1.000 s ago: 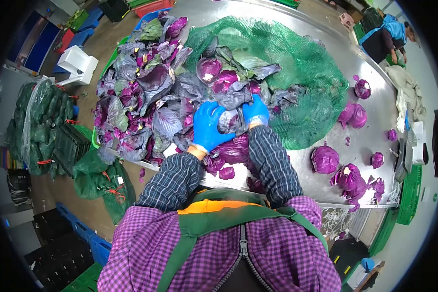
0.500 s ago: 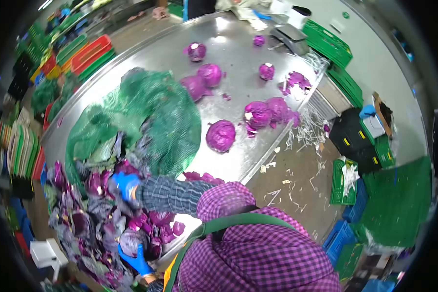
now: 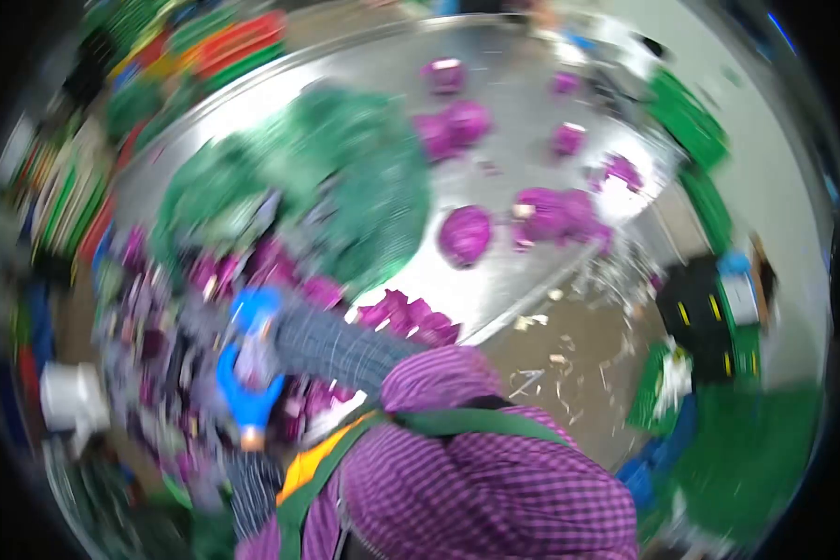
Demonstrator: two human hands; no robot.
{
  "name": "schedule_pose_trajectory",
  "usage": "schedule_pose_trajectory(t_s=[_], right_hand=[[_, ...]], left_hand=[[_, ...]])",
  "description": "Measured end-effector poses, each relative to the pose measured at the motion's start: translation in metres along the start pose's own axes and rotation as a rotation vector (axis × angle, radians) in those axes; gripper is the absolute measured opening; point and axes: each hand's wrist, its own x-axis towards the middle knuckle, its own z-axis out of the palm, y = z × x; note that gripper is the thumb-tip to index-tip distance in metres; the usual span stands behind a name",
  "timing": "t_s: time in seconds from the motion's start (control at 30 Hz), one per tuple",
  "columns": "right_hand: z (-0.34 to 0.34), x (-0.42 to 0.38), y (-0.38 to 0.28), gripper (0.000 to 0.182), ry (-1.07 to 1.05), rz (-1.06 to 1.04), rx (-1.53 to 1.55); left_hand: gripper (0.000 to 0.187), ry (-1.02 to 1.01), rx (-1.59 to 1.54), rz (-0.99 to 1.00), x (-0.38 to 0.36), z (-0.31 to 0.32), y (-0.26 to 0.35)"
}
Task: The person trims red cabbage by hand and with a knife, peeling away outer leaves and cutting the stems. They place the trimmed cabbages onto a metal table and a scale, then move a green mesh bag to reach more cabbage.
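Observation:
My left hand, in a blue glove, is wrapped round a cabbage above the leaf pile. Just above it in the picture, my right hand, also gloved in blue, is curled close to the cabbage's upper side; whatever it grips is blurred. Dark cabbage leaves are heaped under and around both hands. A green net lies beyond them on the metal table. Loose purple leaves are beside my right sleeve.
Purple cabbages, one of them round and single, sit across the table. Green crates line its far right side. White strips and scraps litter the floor. A white container stands at the left.
My left hand has risen in the picture with the cabbage, close to my right hand, which has moved slightly up. The whole view has shifted and blurred.

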Motion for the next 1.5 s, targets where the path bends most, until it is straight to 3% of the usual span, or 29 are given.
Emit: schedule_pose_trajectory(t_s=[0.1,0.13,0.17,0.2,0.27,0.33,0.37,0.5,0.57,0.67,0.8,1.03,1.13,1.17,1.2,1.27,1.33,1.4,1.47,1.5], right_hand=[[-0.022,0.028,0.029,0.023,-0.092,0.235,-0.124],[-0.015,0.041,0.043,0.030,-0.373,-0.509,-0.707],[-0.047,0.007,0.022,0.041,-0.178,0.001,-0.015],[-0.061,-0.025,-0.001,0.051,0.062,0.112,-0.028],[-0.053,-0.041,0.002,0.052,0.232,-0.108,-0.003],[-0.064,-0.070,-0.016,0.045,0.337,-0.392,0.174],[-0.060,-0.090,-0.027,0.040,0.241,-0.304,0.303],[-0.036,-0.127,-0.035,0.036,0.029,-0.303,0.272],[-0.015,-0.122,-0.022,0.033,-0.178,-0.161,0.042],[-0.004,-0.109,-0.008,0.029,-0.372,-0.092,-0.039],[-0.003,-0.109,-0.004,0.026,-0.291,-0.184,-0.064],[-0.009,-0.093,0.002,0.024,-0.416,-0.267,-0.268],[-0.005,-0.071,-0.011,0.021,-0.454,-0.114,-0.301],[0.068,-0.045,0.022,0.017,-0.329,0.122,-0.242],[0.091,-0.032,0.039,0.017,-0.434,0.015,-0.243],[0.084,-0.031,0.046,0.022,-0.437,-0.006,-0.411],[0.036,-0.041,0.017,0.024,-0.451,-0.007,-0.377],[0.023,-0.040,0.025,0.023,-0.338,-0.120,-0.312],[0.007,-0.050,0.024,0.031,-0.478,-0.044,-0.200],[-0.002,-0.058,0.010,0.032,-0.461,-0.060,-0.128]], left_hand=[[0.090,0.014,0.072,0.024,-0.021,-0.018,-0.002],[0.093,0.041,0.140,0.028,-0.032,-0.019,-0.006],[0.098,0.114,0.172,-0.057,-0.042,-0.017,-0.004],[0.103,0.187,0.196,-0.126,-0.050,-0.013,-0.006],[0.111,0.319,-0.013,-0.347,-0.063,0.001,-0.017],[0.113,0.305,-0.216,-0.442,-0.061,0.000,-0.010],[0.112,0.306,-0.207,-0.438,-0.059,0.000,-0.009],[0.107,0.264,-0.157,-0.458,-0.049,-0.003,-0.007],[0.106,0.256,-0.128,-0.450,-0.046,-0.003,-0.009],[0.106,0.248,-0.124,-0.432,-0.040,-0.005,-0.003],[0.105,0.239,-0.107,-0.439,-0.037,-0.004,-0.002],[0.102,0.229,-0.055,-0.419,-0.030,-0.004,0.004],[0.099,0.282,0.066,-0.331,-0.032,0.005,0.003],[0.097,0.277,0.051,-0.295,-0.036,0.010,0.004],[0.098,0.294,0.110,-0.234,-0.035,0.010,0.008],[0.100,0.296,0.043,-0.245,-0.043,0.010,-0.008],[0.103,0.223,-0.054,-0.288,-0.057,-0.006,-0.011],[0.103,0.407,-0.425,-0.569,-0.089,-0.003,-0.015],[0.090,0.559,-0.939,-0.918,-0.099,-0.009,0.012],[0.085,0.605,-1.046,-0.988,-0.099,-0.011,0.012]])
